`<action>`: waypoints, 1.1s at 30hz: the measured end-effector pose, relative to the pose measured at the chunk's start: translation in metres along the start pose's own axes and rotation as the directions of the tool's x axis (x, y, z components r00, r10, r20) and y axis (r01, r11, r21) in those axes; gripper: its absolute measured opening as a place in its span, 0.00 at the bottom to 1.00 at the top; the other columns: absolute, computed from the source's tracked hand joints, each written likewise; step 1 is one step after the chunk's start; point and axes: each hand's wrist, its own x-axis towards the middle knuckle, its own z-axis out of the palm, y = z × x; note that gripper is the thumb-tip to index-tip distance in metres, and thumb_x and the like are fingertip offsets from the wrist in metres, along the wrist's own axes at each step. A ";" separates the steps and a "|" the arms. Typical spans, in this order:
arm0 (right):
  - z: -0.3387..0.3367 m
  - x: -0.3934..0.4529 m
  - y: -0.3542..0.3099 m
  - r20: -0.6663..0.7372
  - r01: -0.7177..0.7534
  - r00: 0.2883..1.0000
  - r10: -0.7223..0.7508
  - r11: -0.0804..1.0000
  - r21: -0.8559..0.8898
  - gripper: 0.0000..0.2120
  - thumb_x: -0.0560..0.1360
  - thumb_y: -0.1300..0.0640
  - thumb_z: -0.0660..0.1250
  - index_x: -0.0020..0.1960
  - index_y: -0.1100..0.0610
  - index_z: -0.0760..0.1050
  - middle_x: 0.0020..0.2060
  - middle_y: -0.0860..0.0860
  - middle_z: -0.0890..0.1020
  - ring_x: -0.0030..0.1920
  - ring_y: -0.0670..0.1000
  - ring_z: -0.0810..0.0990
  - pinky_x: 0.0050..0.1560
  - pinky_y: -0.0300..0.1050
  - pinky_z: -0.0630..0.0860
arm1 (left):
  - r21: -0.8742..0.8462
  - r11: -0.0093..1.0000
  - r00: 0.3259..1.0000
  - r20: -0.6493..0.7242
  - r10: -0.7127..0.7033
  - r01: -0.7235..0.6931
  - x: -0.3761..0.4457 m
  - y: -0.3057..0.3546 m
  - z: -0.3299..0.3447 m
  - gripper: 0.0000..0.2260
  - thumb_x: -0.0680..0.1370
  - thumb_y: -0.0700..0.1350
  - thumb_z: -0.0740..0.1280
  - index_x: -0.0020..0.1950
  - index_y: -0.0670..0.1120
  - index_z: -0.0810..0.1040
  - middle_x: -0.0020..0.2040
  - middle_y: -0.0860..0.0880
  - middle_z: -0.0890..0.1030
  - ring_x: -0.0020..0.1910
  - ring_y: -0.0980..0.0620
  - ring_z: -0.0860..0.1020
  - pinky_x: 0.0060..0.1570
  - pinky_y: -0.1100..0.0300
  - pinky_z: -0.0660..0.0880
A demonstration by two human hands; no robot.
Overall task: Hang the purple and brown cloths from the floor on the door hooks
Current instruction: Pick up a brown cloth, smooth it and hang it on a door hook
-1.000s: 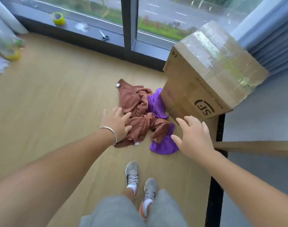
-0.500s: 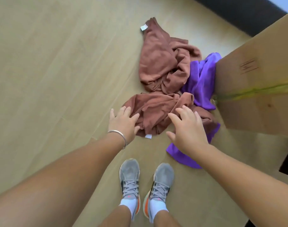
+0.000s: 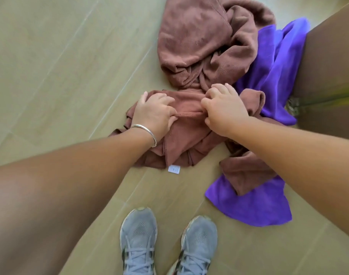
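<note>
Head view looks straight down at a crumpled brown cloth [image 3: 201, 42] heaped on the pale wood floor [image 3: 60, 56], fleecy and folded over itself, with a small white tag [image 3: 174, 168] at its near edge. A purple cloth [image 3: 276, 72] lies partly under it, showing at the right and again near the person's feet. The left hand [image 3: 153, 114] and right hand [image 3: 224, 110] both rest on the brown cloth, fingers curled and pinching a raised hem ridge stretched between them. A silver bracelet [image 3: 144, 131] circles the left wrist. A cardboard box [image 3: 332, 76] stands against the purple cloth at the right, closing that side. Grey shoes [image 3: 138, 241] stand just short of the pile. Bare floor lies open to the left.
</note>
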 end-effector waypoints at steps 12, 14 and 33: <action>-0.272 -0.034 -0.064 -0.167 0.101 0.982 -0.088 0.993 0.068 0.09 0.72 0.57 0.62 0.51 0.55 0.72 0.41 0.52 0.81 0.47 0.57 0.78 0.66 0.52 0.61 | 0.043 0.999 0.954 -0.300 0.013 0.000 -0.054 -0.033 -0.324 0.05 0.75 0.46 0.71 0.46 0.47 0.85 0.55 0.48 0.81 0.60 0.47 0.77 0.68 0.39 0.62; -0.325 -0.028 -0.082 -0.226 0.155 0.963 -0.144 0.987 0.033 0.06 0.73 0.57 0.61 0.48 0.55 0.75 0.41 0.51 0.82 0.46 0.57 0.78 0.62 0.51 0.64 | 0.075 0.996 0.944 -0.329 -0.015 0.042 -0.069 -0.049 -0.377 0.04 0.74 0.46 0.71 0.45 0.47 0.85 0.54 0.48 0.82 0.59 0.46 0.77 0.68 0.39 0.63; -0.229 -0.076 -0.276 0.138 0.599 0.788 -0.600 0.799 0.057 0.03 0.74 0.57 0.62 0.47 0.53 0.74 0.42 0.50 0.80 0.42 0.57 0.79 0.53 0.50 0.72 | -0.004 0.847 0.847 0.003 -0.531 0.531 -0.357 -0.084 -0.284 0.07 0.65 0.49 0.79 0.40 0.51 0.85 0.53 0.50 0.82 0.60 0.48 0.78 0.67 0.40 0.63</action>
